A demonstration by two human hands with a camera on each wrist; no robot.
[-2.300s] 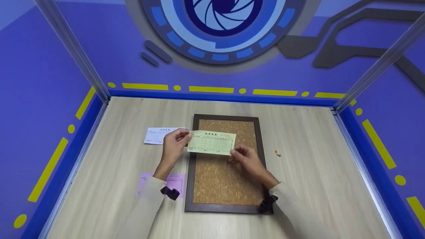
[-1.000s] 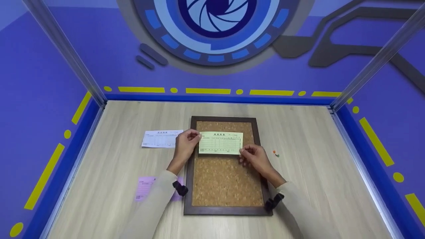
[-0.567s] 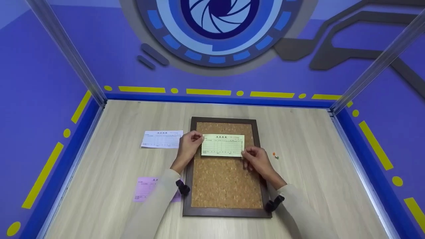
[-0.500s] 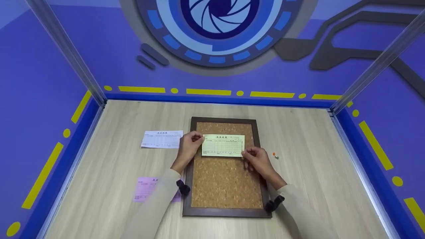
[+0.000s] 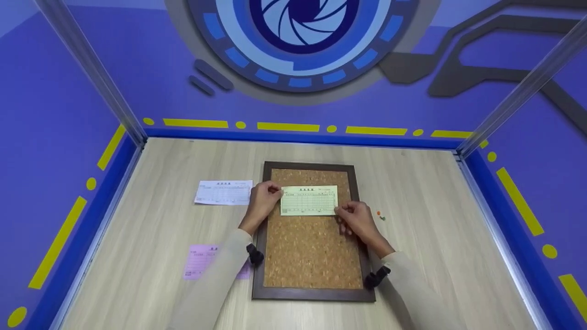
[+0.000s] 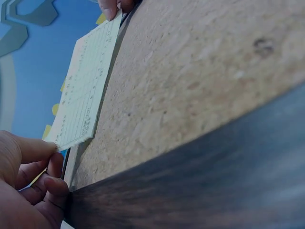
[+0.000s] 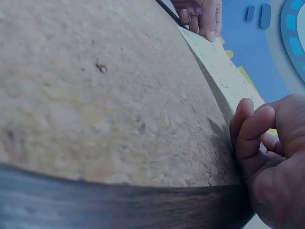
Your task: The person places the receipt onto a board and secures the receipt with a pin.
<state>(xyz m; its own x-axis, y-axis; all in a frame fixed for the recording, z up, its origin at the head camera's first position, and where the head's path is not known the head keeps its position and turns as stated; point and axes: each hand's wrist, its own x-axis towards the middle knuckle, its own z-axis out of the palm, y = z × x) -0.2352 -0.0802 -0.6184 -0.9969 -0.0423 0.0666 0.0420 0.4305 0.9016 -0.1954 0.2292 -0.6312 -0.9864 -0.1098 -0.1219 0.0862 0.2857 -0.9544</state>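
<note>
While your left hand (image 5: 263, 201) pinches the pale green slip (image 5: 308, 200) near its upper left corner, your right hand (image 5: 360, 220) grips the lower right corner between thumb and finger, so both ends of the paper are held. The slip lies stretched level, its printed side up, over the upper half of the cork board (image 5: 314, 256), inside the dark wooden frame (image 5: 313, 294); from the wrist views you cannot tell whether its whole underside touches the cork. In the left wrist view you see your curled lower fingers close beside the frame's edge. To the left of the board, a white slip (image 5: 222, 192) lies flat on the wood-grain table (image 5: 458, 256), its right edge just beside your left hand. Nearer to you, a purple slip (image 5: 198, 265) lies partly hidden under your left sleeve (image 5: 215, 282). Past your right hand, well apart from the slips, a small orange piece (image 5: 379, 213) and a small green piece (image 5: 382, 218) sit close together on the table. Blue panels (image 5: 137, 68) with yellow marks stand behind and at both sides.
</note>
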